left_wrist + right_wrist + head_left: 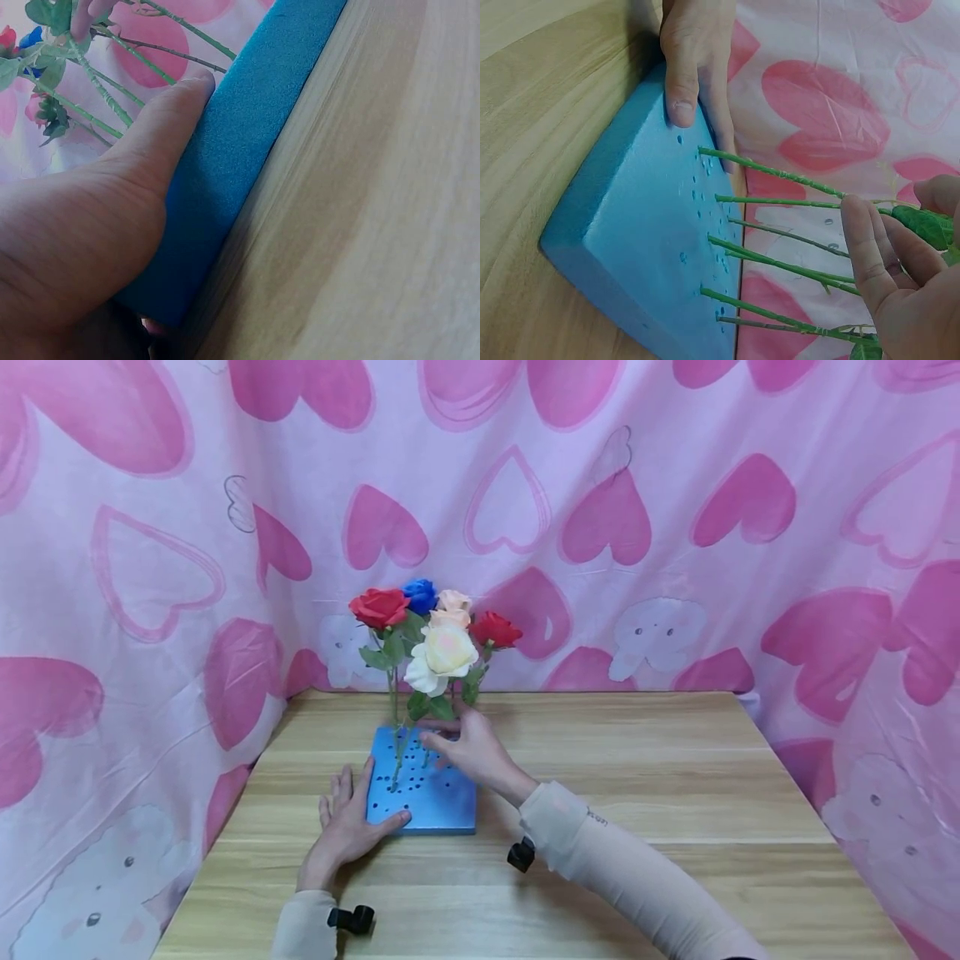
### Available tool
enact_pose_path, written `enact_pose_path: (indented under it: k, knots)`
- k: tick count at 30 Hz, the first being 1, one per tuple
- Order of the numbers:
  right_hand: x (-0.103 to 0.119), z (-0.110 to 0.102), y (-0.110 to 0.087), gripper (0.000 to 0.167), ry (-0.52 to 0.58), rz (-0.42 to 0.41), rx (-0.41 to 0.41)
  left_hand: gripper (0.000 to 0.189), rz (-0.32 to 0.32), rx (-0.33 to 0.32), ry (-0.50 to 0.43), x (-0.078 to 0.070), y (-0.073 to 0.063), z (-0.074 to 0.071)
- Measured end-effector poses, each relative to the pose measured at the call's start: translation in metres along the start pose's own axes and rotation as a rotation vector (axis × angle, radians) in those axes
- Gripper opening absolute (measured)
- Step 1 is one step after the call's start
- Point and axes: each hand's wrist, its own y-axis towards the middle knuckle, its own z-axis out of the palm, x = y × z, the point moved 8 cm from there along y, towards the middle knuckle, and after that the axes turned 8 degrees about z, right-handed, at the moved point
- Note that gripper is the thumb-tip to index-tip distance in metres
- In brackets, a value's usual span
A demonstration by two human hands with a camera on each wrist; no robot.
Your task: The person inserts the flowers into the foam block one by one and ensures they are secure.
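Note:
A blue foam block (438, 814) with several small holes lies on the table, artificial roses standing in it by their green stems (772, 171). Among them are a white rose (448, 650), a red rose (379, 608) at left, a blue rose (420, 596), pale peach roses (453, 602) and another red rose (495, 630). My left hand (352, 822) rests on the block's left front corner, thumb on top, fingers along the side. Among the stems is my right hand (476, 747); its thumb and fingers stand apart around the front stem and leaves, without a visible pinch.
The wooden table (637, 777) extends to both sides of the block. Behind it hangs a pink curtain (525, 510) printed with hearts. Black wrist mounts (521, 854) sit at both sleeves.

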Motion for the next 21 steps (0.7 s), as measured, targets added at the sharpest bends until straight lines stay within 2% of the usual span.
enact_pose_path:
  k: [8, 15, 21]
  knots:
    - [0.000, -0.003, -0.009, 0.054, -0.032, 0.006, -0.015, 0.126, 0.009, 0.006, -0.010, 0.000, -0.001, 0.000]
    - [0.001, -0.003, -0.016, 0.041, 0.020, 0.006, -0.009, 0.126, 0.015, 0.006, -0.020, -0.002, -0.003, -0.001]
    - [0.003, -0.007, -0.021, 0.044, 0.052, 0.002, -0.016, 0.126, 0.014, 0.008, -0.026, -0.002, -0.003, -0.001]
